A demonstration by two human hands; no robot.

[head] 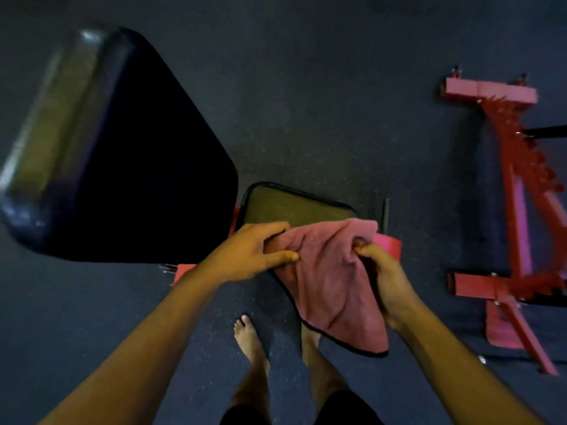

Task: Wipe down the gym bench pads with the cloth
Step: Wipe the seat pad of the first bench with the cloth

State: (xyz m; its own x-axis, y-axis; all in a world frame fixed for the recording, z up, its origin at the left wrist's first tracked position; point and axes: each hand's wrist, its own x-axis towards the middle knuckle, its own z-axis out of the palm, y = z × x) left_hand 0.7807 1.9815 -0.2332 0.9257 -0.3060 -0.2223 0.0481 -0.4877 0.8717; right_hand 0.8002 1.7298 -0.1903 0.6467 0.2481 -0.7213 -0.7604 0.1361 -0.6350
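The scene is dim, with dark, murky colours. A pale streak of glare runs along the top left edge of the large black back pad [122,154], whose centre falls into near-solid black. The whole frame is soft and slightly smeared. Wide-angle distortion bends the red frame [518,210] at the right edge. The floor [337,102] looks grainy.

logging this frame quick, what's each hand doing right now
Left hand: closed, gripping the pink cloth at its left edge.
Right hand: closed, pinching the same cloth near its top right.
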